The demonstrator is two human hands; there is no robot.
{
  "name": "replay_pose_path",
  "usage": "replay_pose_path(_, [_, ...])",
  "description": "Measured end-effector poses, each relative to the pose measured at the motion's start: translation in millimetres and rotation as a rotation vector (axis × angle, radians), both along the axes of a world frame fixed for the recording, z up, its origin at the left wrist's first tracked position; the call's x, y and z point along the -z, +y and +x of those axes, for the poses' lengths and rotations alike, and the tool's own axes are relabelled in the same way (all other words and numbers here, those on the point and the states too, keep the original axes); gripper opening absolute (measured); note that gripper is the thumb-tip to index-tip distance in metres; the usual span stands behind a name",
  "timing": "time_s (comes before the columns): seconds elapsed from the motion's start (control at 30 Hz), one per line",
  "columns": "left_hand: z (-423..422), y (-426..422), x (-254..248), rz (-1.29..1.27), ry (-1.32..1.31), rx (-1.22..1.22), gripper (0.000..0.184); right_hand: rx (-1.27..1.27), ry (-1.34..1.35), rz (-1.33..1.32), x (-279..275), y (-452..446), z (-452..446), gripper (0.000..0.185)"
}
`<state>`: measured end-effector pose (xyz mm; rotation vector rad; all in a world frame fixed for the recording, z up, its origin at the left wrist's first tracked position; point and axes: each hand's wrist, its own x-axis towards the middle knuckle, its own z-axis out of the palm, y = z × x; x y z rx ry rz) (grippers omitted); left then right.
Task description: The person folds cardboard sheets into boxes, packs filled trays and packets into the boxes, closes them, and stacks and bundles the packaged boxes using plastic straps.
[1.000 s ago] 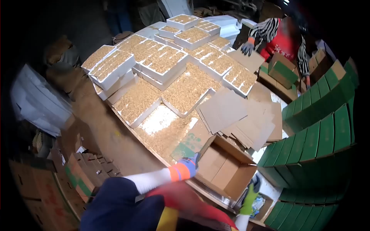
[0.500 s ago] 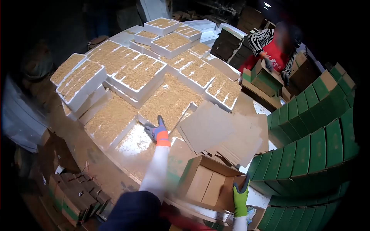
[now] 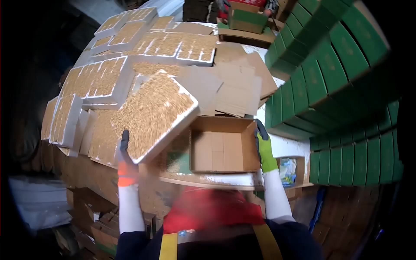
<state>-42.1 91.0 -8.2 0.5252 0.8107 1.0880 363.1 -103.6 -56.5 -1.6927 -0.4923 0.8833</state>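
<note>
My left hand [image 3: 125, 154], in a grey-purple and orange glove, grips the near left edge of a white tray [image 3: 184, 120]. This tray is full of tan, grainy material and sits at a slant, its right side close to an open cardboard box [image 3: 223, 147]. The box has bare brown inner walls and nothing inside. My right hand [image 3: 265, 151], in a green and dark glove, is closed around the box's right wall, fingers over the rim. Flat cardboard sheets [image 3: 236, 89] lie behind the box.
More filled white trays [image 3: 115, 97] are stacked at the left and back. Rows of green boxes [image 3: 318, 93] form a tall wall on the right. A small bin [image 3: 299, 171] with packets stands at front right. Across the table, a co-worker handles a green box [image 3: 247, 19].
My left hand has gone from reaching over the trays to holding one, which is now drawn toward the box. My view has turned right. The right hand stays on the box.
</note>
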Motion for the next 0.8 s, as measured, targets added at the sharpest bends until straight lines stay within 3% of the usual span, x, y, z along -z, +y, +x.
replay_pose_path(0.03, [3,-12,-9,0.004,0.01,0.014,0.048,0.003,-0.004,0.061,11,1,3,0.046])
replay_pose_path(0.1, [8,-37,-36,0.371,0.457,0.285,0.046,0.005,-0.01,0.183,30,4,8,0.046])
replay_pose_path(0.2, [14,-45,-18,0.812,0.825,0.444,0.041,0.036,-0.029,0.337,25,8,1,0.046])
replay_pose_path(0.27, [52,-69,-46,0.413,0.461,0.454,0.039,0.043,0.086,0.211,13,4,-2,0.046])
replay_pose_path(0.33, [97,-80,-84,0.223,0.484,0.552,0.053,0.012,0.034,0.236,27,3,1,0.046])
replay_pose_path(0.37, [104,-82,-87,0.116,0.488,0.599,0.066,-0.025,-0.059,0.299,35,3,2,0.046])
replay_pose_path(0.4, [107,-79,-63,0.069,0.553,0.58,0.07,-0.011,0.038,0.425,23,3,-10,0.045])
replay_pose_path(0.43, [111,-79,-43,0.071,0.624,0.553,0.075,-0.054,-0.173,0.358,43,8,-3,0.045])
replay_pose_path(0.5, [125,-77,-32,0.004,0.616,0.548,0.08,0.011,0.233,0.489,37,-3,-2,0.044])
replay_pose_path(0.53, [129,-77,-14,0.035,0.639,0.534,0.08,0.008,0.237,0.491,43,-4,1,0.044])
replay_pose_path(0.6, [139,-73,-5,0.198,0.877,0.551,0.078,-0.017,0.444,0.64,47,-2,1,0.044])
replay_pose_path(0.63, [138,-64,-5,0.253,1.218,0.669,0.08,-0.036,0.453,0.633,48,-4,1,0.044])
replay_pose_path(0.7, [146,-76,-18,0.491,1.724,0.677,0.085,-0.136,-0.244,0.275,9,-8,-16,0.044])
replay_pose_path(0.77, [145,-81,-8,0.636,1.665,0.678,0.091,-0.121,-0.241,0.241,12,-2,-19,0.052])
replay_pose_path(0.8, [145,-81,3,0.753,1.639,0.615,0.092,-0.151,-0.432,0.153,10,0,-20,0.057])
